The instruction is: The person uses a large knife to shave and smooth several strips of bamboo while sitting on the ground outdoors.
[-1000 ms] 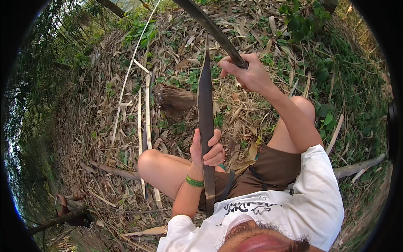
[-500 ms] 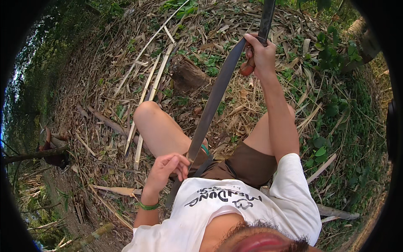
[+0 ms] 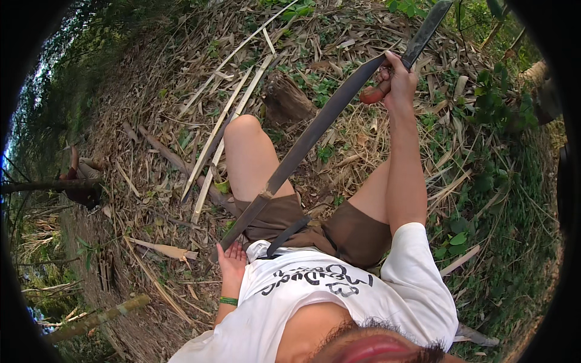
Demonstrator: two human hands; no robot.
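Note:
A long dark bamboo strip [image 3: 315,136] slants across my lap, from upper right down to my left hip, with a pale node partway along. My right hand [image 3: 398,81] pinches its far end between thumb and fingers. The same hand grips a machete, its dark blade [image 3: 426,33] pointing away to the upper right and its reddish-brown handle [image 3: 375,94] showing below my fist. At the strip's near end, my left hand [image 3: 232,261] lies palm up with fingers extended, against or just under the strip. Whether it touches, I cannot tell for certain.
Pale split strips [image 3: 233,121] lie beyond my left knee, near a short stump [image 3: 287,100]. A thin log [image 3: 163,151] rests among dry leaves. Another person [image 3: 83,178] is at the far left. Green plants [image 3: 493,109] grow at the right.
My left hand has slid down toward the strip's near end, its fingers straightening. The strip slants more sideways, and the machete blade has tilted to the right. The whole view has shifted slightly.

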